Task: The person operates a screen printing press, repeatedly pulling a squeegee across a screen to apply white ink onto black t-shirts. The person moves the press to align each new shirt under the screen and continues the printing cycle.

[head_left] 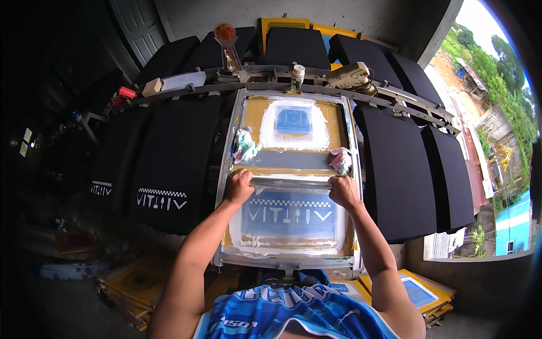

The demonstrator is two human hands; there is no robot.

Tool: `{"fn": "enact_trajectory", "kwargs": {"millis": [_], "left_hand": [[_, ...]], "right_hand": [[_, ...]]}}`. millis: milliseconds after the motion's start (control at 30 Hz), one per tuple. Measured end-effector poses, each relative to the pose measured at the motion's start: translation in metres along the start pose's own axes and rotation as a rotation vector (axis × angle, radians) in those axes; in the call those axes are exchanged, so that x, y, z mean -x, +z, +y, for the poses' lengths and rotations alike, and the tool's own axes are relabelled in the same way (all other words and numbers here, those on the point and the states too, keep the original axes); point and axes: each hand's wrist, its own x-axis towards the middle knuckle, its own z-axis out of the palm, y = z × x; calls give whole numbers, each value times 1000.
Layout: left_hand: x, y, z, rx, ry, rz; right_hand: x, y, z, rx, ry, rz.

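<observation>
My left hand (240, 183) and my right hand (341, 189) grip the two ends of a long metal squeegee (291, 182), which lies across the screen-printing frame (223, 203) in front of me. Below the squeegee the blue stencil (288, 226) shows a checkered band above white tool-like shapes, with white ink smeared round its edges. The upper half holds a smaller blue stencil (292, 118) ringed by white ink. Crumpled stained paper (245, 146) sits by my left hand, and a pinkish wad (340, 160) above my right.
Several black shirt-covered platens (395, 169) flank the frame, some with white prints. A rail holds a trophy (226, 39), white jar (298, 73), beige power tool (347, 76) and red can (126, 92). Yellow screens (130, 285) are stacked low. An opening at right shows greenery.
</observation>
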Motion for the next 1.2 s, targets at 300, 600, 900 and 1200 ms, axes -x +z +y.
{"fn": "enact_trajectory", "kwargs": {"millis": [300, 600, 900, 1200], "left_hand": [[13, 22, -9, 24, 22, -14], [158, -59, 96, 75, -10, -10], [188, -113, 133, 71, -5, -28], [254, -126, 169, 85, 30, -190]], "right_hand": [[6, 29, 23, -47, -52, 67], [180, 2, -42, -90, -129, 142], [236, -36, -73, -105, -124, 85], [308, -26, -72, -77, -154, 3]]}}
